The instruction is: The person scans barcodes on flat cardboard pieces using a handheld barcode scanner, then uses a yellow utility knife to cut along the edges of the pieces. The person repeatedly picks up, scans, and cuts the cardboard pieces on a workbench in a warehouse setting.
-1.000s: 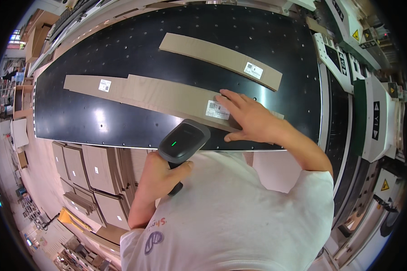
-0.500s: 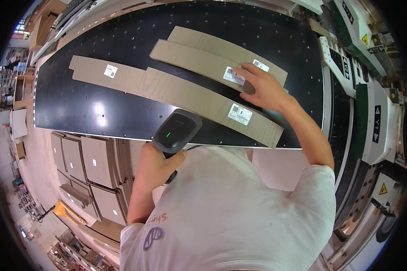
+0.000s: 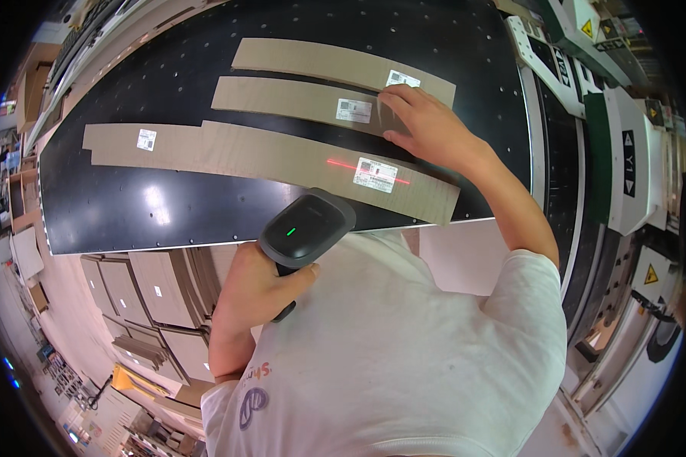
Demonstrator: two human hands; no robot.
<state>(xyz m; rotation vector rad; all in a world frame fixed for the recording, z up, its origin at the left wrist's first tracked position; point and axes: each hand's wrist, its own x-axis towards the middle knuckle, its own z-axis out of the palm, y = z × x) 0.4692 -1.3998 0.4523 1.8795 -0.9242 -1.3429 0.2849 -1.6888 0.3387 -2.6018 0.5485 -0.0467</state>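
My left hand (image 3: 253, 288) is wrapped round the handle of a black barcode scanner (image 3: 306, 225) with a green light. From it a red line falls across the white label (image 3: 375, 175) on the long notched wood-grain board (image 3: 259, 152), nearest me. My right hand (image 3: 436, 131) spans the right end of the middle wood-grain strip (image 3: 278, 99), thumb on the near edge and fingers at the far one, hiding that end. This strip carries a label (image 3: 354, 111) too. Beyond it lies a third strip (image 3: 305, 59), with a label (image 3: 403, 79) just past my fingertips.
The boards lie on a black table (image 3: 160, 202) dotted with small holes. White and green machine parts (image 3: 625, 160) stand along its right side. Left of my body, below the table edge, are stacked brown panels (image 3: 160, 282) and a yellow pallet jack (image 3: 133, 381).
The middle strip has come away from the far strip and lies apart from it, with my right hand still on it. A red scan line now crosses the near board's label. The view has shifted.
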